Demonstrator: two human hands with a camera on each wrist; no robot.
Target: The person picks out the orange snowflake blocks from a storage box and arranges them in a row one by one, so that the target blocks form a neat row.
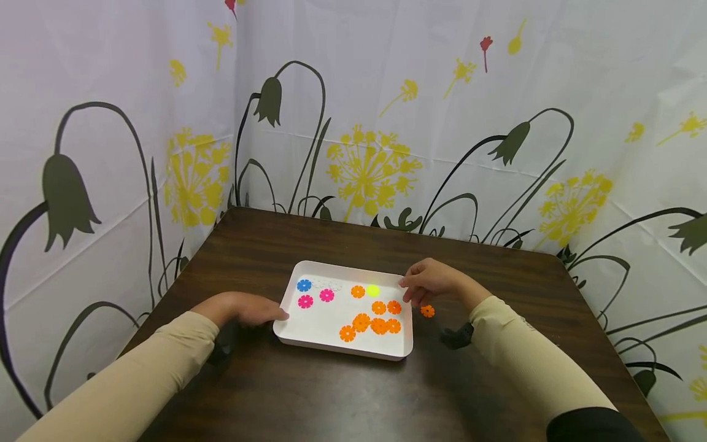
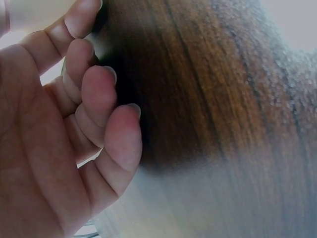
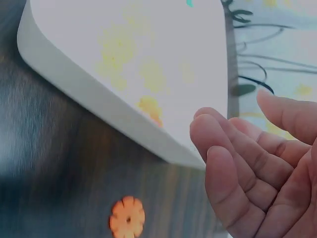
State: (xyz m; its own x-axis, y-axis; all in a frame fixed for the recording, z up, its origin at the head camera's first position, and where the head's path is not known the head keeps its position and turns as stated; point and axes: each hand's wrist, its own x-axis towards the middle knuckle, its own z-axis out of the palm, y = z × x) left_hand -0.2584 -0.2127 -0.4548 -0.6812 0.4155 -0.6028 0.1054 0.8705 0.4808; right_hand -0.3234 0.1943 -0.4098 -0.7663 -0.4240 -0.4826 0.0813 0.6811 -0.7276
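A shallow white tray lies on the table with notched flower-shaped plastic discs in it. My left hand is at the tray's left edge, thumb over the rim and fingers curled outside and below it. Those curled fingers fill the left wrist view. At the tray's right rim is my right hand, fingers loosely bent with nothing visible between them; whether they touch the rim I cannot tell. One orange disc lies on the table just right of the tray, also low in the right wrist view.
Inside the tray are several orange discs, two pink discs, a blue disc, a yellow disc and pale white discs. The dark wooden table meets a flower-printed curtain behind.
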